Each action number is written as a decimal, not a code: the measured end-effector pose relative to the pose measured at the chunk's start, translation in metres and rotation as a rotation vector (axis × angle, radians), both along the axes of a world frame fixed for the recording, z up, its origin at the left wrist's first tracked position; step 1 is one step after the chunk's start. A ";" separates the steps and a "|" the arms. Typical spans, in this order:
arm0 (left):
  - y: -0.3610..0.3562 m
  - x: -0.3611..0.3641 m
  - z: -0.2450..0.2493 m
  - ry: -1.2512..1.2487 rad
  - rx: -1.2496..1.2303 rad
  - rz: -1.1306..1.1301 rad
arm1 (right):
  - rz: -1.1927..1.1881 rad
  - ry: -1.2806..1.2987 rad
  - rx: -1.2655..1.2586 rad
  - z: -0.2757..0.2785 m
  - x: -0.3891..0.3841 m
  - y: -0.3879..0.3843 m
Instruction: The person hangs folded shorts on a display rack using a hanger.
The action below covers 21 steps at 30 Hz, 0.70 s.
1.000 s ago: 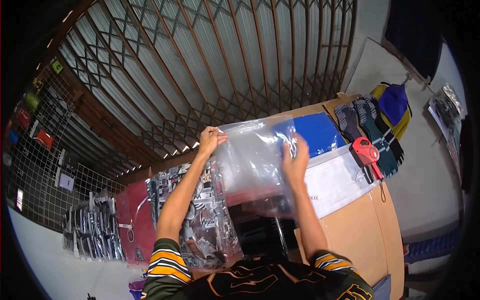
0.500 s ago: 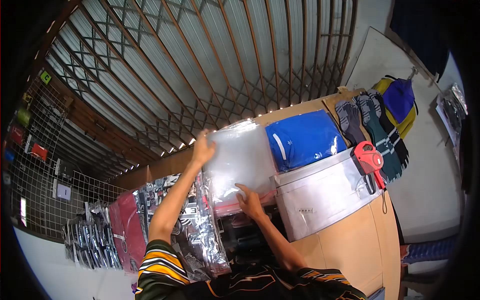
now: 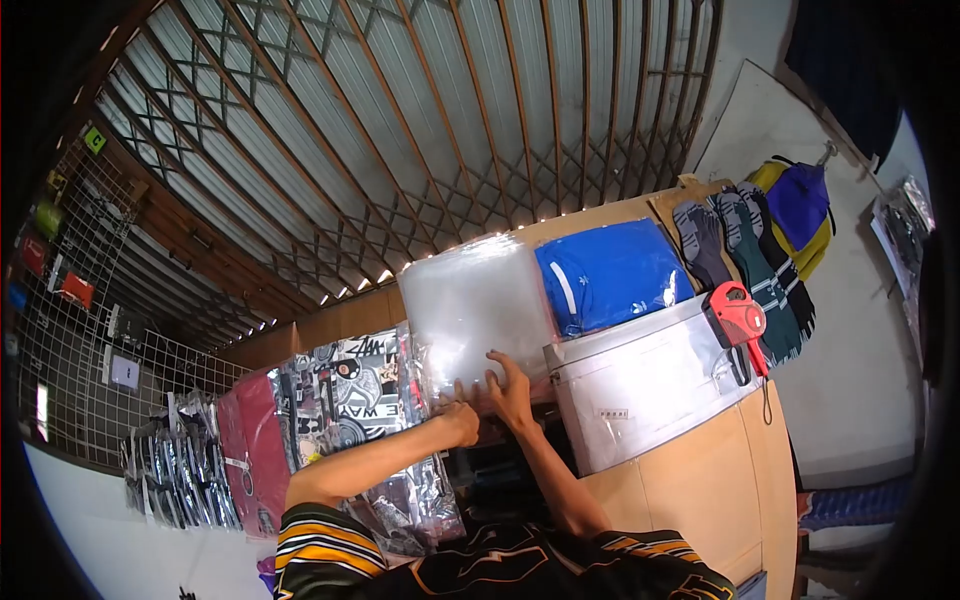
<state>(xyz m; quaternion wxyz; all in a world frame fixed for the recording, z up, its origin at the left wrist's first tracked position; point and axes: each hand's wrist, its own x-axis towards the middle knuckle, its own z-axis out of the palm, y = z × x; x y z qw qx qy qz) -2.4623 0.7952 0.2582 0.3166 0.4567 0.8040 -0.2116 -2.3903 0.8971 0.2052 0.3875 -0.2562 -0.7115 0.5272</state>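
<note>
A pile of clear plastic bags [image 3: 470,300] lies in front of me, its sheets flat and glossy. At its near edge my left hand [image 3: 460,424] is closed, with its fingers pinched on the plastic. Just to the right, my right hand [image 3: 512,396] has its fingers apart and rests on the near right part of the bags. Left of the pile are packed printed garments [image 3: 350,375] in shiny wrapping. A blue packed garment [image 3: 612,275] sits to the right of the bags.
A silver box [image 3: 640,400] stands right of my hands, with a red price-label gun [image 3: 738,318] on it. Patterned socks [image 3: 745,250] lie beyond. A maroon packet [image 3: 255,440] and a wire grid [image 3: 85,360] are at left. A folding metal gate [image 3: 430,130] rises behind.
My left hand has come down from the bags' far left edge to their near edge, beside my right hand. My right hand has shifted slightly, and the plastic lies flatter.
</note>
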 end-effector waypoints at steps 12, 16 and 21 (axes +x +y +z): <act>0.007 -0.022 -0.031 -0.219 -0.130 -0.231 | -0.196 -0.423 0.192 -0.034 0.023 0.002; 0.014 -0.026 -0.046 -0.180 -0.294 -0.295 | -0.174 -0.439 0.449 -0.025 0.035 -0.030; 0.009 -0.031 -0.028 -0.302 0.012 -0.235 | -0.247 -0.556 0.319 -0.033 0.051 -0.032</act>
